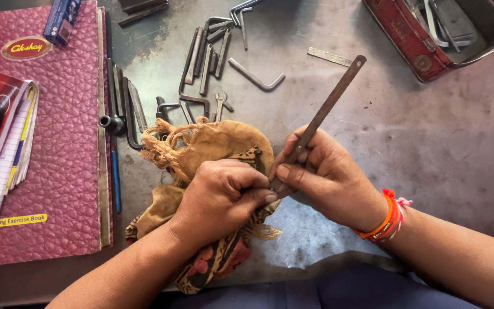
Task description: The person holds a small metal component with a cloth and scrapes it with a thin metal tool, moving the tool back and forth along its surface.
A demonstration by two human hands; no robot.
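Note:
My right hand (324, 174) grips the lower part of a long thin flat metal strip (333, 94) that slants up to the right, its far end raised above the table. My left hand (221, 197) is closed on a dirty tan cloth (212, 146) with a patterned red and black part, and pinches the strip's near end through it. The two hands touch at the middle of the view. Orange and red thread bands circle my right wrist (389, 217).
Several hex keys and small spanners (207, 54) lie at the back of the grey metal table (430, 143). A red metal tin (438, 34) with tools stands at back right. A maroon book (64, 149) and notepads lie at left.

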